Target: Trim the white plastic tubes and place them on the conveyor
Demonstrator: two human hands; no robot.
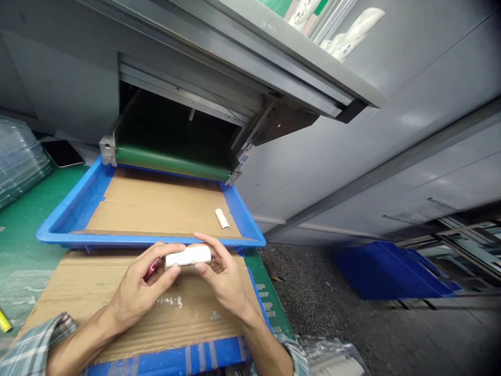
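Both my hands hold a short white plastic cylinder point(188, 256) above a cardboard sheet point(117, 308). My left hand point(143, 284) pinches its left end and also grips a small pink tool point(152, 268). My right hand point(221, 274) wraps fingers round its right end. Just beyond my hands, a blue tray point(58, 230) lined with cardboard holds another small white cylinder point(222, 219) near its right side.
A green conveyor roller point(172, 163) ends at the tray's far edge, under a grey machine housing point(352, 146). A dark phone point(62, 153) and stacked clear trays point(18, 156) lie at the left. A blue bin point(387, 271) sits on the floor at the right.
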